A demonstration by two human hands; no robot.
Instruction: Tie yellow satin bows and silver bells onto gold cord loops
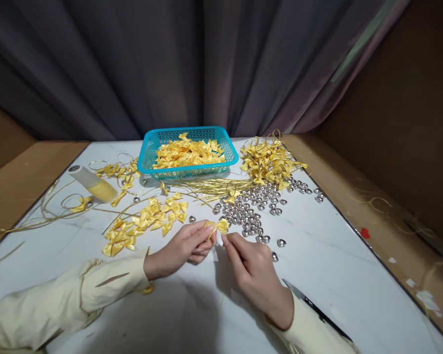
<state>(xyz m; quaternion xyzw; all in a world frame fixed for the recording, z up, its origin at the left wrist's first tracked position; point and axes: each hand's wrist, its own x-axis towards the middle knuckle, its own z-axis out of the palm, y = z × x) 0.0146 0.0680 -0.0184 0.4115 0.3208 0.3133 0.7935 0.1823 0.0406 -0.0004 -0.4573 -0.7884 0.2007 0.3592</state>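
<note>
A yellow satin ribbon bow [222, 225] is pinched between the thumb and fingers of my left hand [186, 248], above the middle of the table. My right hand [256, 273] is closed in a pinch just under the bow's right side; whatever its fingertips hold is too small to make out. Silver heart-shaped beads [245, 211] lie scattered just beyond both hands. To the left, a loose group of yellow bows [147, 219] rests on the white table [162, 314].
At the back stands a blue basket [142, 162] of yellow bows. Gold cords [221, 189] lie before it, with a bunch of corded bows [268, 160] on the right. A pale cone with yellow thread [92, 183] lies left. A dark pointed blade [313, 307] lies by my right forearm.
</note>
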